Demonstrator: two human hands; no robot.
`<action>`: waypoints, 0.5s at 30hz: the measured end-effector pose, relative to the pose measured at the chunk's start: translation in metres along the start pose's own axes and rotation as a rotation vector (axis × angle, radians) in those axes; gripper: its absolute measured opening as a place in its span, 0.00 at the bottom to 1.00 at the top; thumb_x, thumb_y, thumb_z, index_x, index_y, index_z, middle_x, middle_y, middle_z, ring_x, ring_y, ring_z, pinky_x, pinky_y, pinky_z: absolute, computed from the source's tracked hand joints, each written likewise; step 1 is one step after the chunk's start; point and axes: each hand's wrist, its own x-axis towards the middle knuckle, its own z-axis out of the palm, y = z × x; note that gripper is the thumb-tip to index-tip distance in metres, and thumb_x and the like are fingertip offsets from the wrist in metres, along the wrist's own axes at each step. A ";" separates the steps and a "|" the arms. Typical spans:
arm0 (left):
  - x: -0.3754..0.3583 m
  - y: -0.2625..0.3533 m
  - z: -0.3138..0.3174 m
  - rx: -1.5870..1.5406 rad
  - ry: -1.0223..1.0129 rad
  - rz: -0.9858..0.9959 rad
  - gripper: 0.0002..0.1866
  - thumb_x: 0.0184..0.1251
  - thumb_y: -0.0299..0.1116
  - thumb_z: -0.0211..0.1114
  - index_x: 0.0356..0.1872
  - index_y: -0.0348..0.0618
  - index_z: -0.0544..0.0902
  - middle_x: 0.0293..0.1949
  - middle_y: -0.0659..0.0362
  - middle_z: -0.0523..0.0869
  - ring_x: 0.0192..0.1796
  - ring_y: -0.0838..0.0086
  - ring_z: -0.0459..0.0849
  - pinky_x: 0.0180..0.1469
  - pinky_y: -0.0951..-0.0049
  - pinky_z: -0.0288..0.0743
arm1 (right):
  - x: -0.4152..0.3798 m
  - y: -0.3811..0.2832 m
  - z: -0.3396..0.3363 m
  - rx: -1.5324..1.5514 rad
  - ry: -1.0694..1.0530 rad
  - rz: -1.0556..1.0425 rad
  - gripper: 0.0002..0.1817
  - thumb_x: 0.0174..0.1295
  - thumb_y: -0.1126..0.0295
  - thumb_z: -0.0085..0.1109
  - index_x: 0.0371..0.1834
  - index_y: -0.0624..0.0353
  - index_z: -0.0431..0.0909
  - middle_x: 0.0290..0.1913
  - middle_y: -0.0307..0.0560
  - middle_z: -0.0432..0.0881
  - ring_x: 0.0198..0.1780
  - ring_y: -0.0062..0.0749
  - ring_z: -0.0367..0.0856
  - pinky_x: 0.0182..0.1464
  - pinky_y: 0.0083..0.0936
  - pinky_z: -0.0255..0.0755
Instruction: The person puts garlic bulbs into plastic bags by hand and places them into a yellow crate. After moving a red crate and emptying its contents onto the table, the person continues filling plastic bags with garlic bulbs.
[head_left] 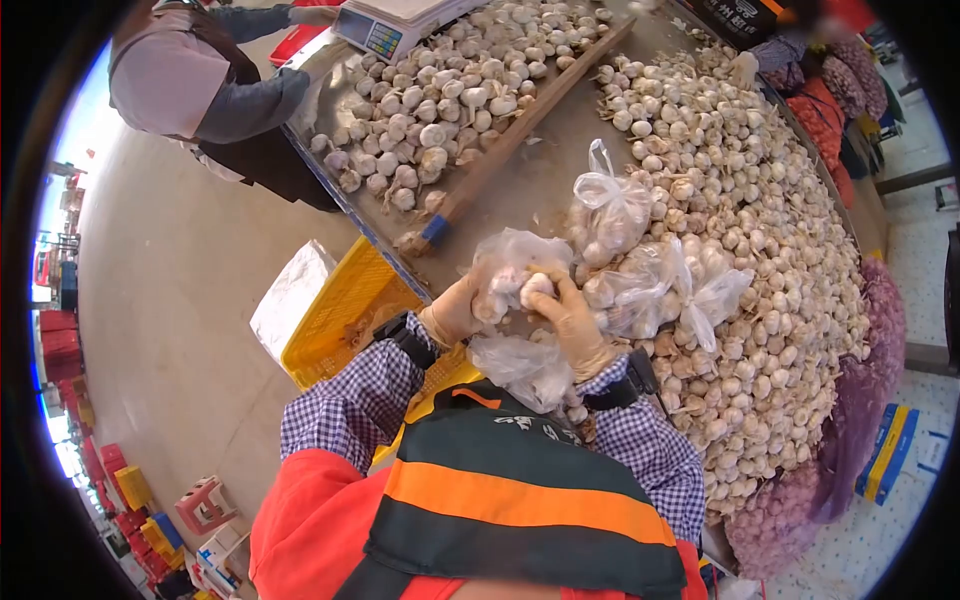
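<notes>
My left hand (452, 312), in a thin glove, is closed on the left side of a clear plastic bag (515, 250) that has garlic bulbs in it. My right hand (575, 325), also gloved, grips a garlic bulb (538, 289) at the bag's opening. Just right of the bag, a tied bag of garlic (612, 215) lies on the table (500, 215), and more knotted bags (690, 290) sit beside it. Below my hands is a crumpled plastic bag (525, 368).
A large garlic heap (760, 230) covers the right side. A wooden bar (530, 120) separates it from another garlic pile (440, 100). A scale (385, 30) stands at the top, near a person (200, 80). A yellow crate (340, 310) is left of my hands.
</notes>
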 end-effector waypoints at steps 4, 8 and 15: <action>-0.015 0.014 0.033 0.791 0.119 0.150 0.31 0.65 0.36 0.67 0.67 0.45 0.67 0.59 0.59 0.77 0.58 0.69 0.77 0.58 0.69 0.74 | 0.003 0.000 -0.001 -0.205 0.113 -0.126 0.20 0.62 0.69 0.62 0.57 0.58 0.72 0.44 0.39 0.77 0.42 0.18 0.76 0.41 0.14 0.72; -0.023 0.028 0.069 1.995 0.043 0.464 0.34 0.55 0.33 0.72 0.66 0.53 0.71 0.53 0.55 0.79 0.53 0.61 0.82 0.53 0.67 0.78 | 0.005 -0.010 -0.007 -0.017 0.153 -0.197 0.18 0.61 0.70 0.62 0.53 0.59 0.73 0.43 0.39 0.76 0.42 0.22 0.77 0.44 0.18 0.74; -0.030 0.031 0.063 2.338 0.367 0.393 0.10 0.49 0.31 0.67 0.34 0.47 0.77 0.38 0.56 0.82 0.36 0.57 0.82 0.37 0.60 0.77 | -0.005 0.013 -0.029 -0.764 -0.364 0.007 0.22 0.54 0.62 0.67 0.49 0.59 0.74 0.42 0.47 0.80 0.42 0.33 0.80 0.45 0.27 0.74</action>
